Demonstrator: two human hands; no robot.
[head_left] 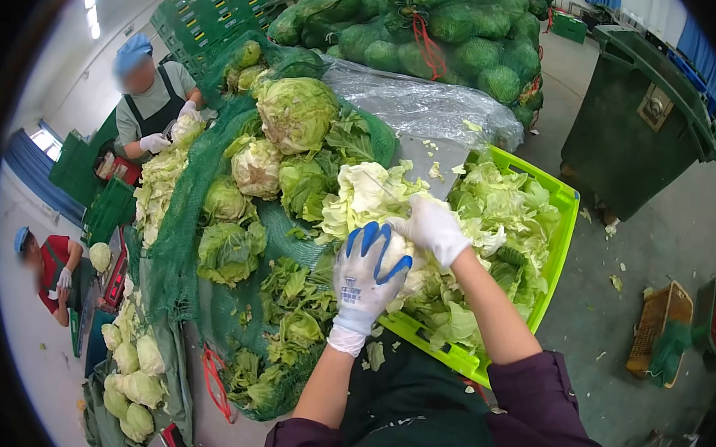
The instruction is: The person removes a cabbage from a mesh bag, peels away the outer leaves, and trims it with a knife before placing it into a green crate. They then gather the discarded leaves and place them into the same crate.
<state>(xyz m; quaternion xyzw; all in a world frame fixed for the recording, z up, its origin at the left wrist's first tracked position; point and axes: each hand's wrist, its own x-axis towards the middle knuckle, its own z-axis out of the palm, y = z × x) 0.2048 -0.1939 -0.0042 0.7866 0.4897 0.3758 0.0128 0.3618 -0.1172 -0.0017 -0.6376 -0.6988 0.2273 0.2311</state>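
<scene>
My left hand [367, 277], in a white glove with blue-coated fingertips, is wrapped over a pale cabbage [401, 247] that it mostly hides. Close beside it, my right hand [435, 231] wears a thin white glove and is closed at the same cabbage. A thin, faint line runs up and left from its fingers, but I cannot make out what it holds. Loose pale leaves [366, 193] lie just beyond both hands. Under my right forearm, a lime-green crate [565, 236] is heaped with cut leaves [499, 201].
Whole cabbages [297, 113] lie on green netting [179, 229] to the left. Netted cabbage sacks [467, 42] are piled behind. A dark green bin [637, 118] and yellow basket [660, 332] stand right. Two co-workers [157, 96] work at left, near trimmed cabbages [136, 386].
</scene>
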